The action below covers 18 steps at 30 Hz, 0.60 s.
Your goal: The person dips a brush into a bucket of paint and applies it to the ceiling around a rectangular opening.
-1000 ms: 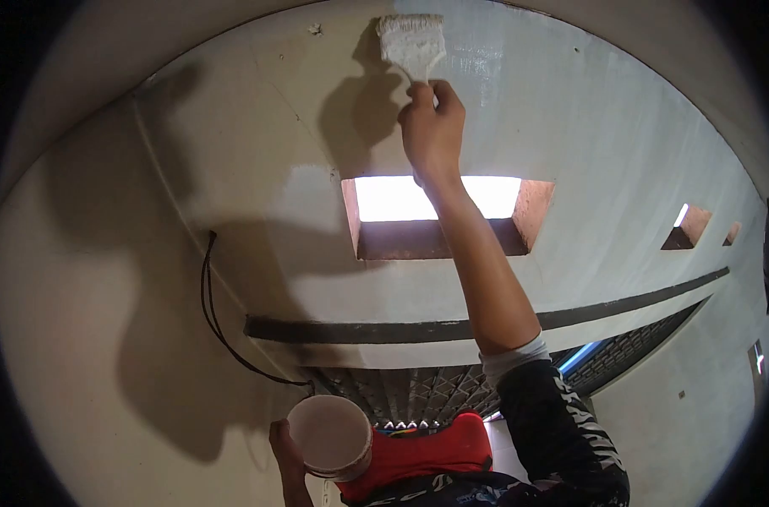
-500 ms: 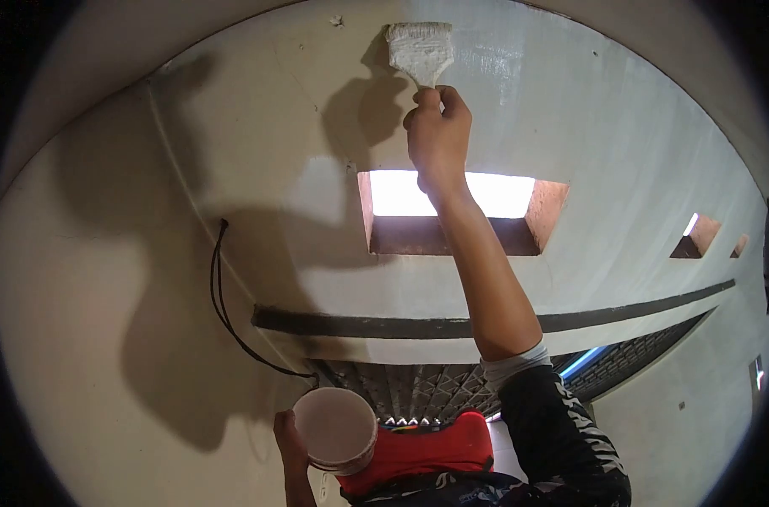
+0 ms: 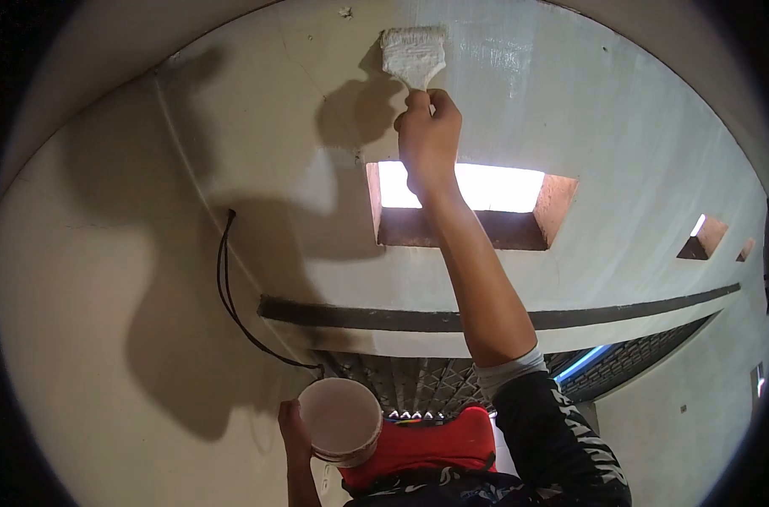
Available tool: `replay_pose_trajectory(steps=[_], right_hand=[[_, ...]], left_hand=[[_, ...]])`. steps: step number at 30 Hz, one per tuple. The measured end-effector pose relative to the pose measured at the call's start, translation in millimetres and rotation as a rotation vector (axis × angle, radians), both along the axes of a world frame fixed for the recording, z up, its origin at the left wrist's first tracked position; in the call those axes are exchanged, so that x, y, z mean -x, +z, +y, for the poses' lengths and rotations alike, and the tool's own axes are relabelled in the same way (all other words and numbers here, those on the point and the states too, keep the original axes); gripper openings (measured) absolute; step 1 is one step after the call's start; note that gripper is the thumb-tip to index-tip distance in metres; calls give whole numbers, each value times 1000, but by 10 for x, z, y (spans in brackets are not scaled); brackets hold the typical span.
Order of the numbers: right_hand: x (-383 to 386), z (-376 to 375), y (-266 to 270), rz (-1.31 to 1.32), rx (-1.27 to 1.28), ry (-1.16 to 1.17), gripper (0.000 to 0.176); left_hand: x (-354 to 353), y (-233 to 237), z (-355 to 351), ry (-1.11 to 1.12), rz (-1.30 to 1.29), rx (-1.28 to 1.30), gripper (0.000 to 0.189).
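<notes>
A wide paintbrush [image 3: 413, 52], its bristles coated in white, is gripped by the handle in my right hand [image 3: 429, 139]. Raised high, the brush lies against the upper wall [image 3: 519, 110], at the left edge of a paler, wet-looking strip. Down low, my left hand [image 3: 295, 433] is closed on the side of a round paint bucket [image 3: 340, 418]. White shows inside the bucket, and its outer wall is smeared. My right forearm crosses in front of a bright rectangular opening [image 3: 494, 188] in the wall.
A black cable [image 3: 224, 287] loops out of the wall at the left. Below the opening runs a dark ledge [image 3: 384, 318], with a metal grille [image 3: 418, 380] under it. Smaller openings [image 3: 701, 238] sit at the right. My shadow falls across the left wall.
The brush and my right hand have shifted slightly left against the wall. The view has tilted a little, and the bucket stays in my left hand.
</notes>
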State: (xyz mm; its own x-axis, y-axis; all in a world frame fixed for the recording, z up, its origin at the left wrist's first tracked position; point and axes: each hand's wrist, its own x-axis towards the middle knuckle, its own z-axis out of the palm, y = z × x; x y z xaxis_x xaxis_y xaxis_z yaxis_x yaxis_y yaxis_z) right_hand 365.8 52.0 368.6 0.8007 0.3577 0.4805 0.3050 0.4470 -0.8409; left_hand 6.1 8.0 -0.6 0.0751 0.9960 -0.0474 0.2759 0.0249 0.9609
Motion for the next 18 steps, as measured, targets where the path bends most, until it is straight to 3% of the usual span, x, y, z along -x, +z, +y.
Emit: replay_pose_trajectory(steps=[4,6,9,13,16,18], right_hand=[[35,35,182,-36,-54,18,42],[-68,280,405,-172,-179,-142,28],[-122,434,560,-163,-203,-76,29],[-183,470,409,-94,-197,-17,27],[-30,218,173,-24,-87,-1,41],[79,29,76,81,-34,150,42]], left_hand=[[67,-176,65,16,-32,-15,32],[72,-107,39,35,-46,34,32],[100,-145,59,46,-59,46,32],[129,-235,70,23,-29,-4,32],[89,-112,23,11,-16,-10,31],[100,-109,33,14,-17,11,31]])
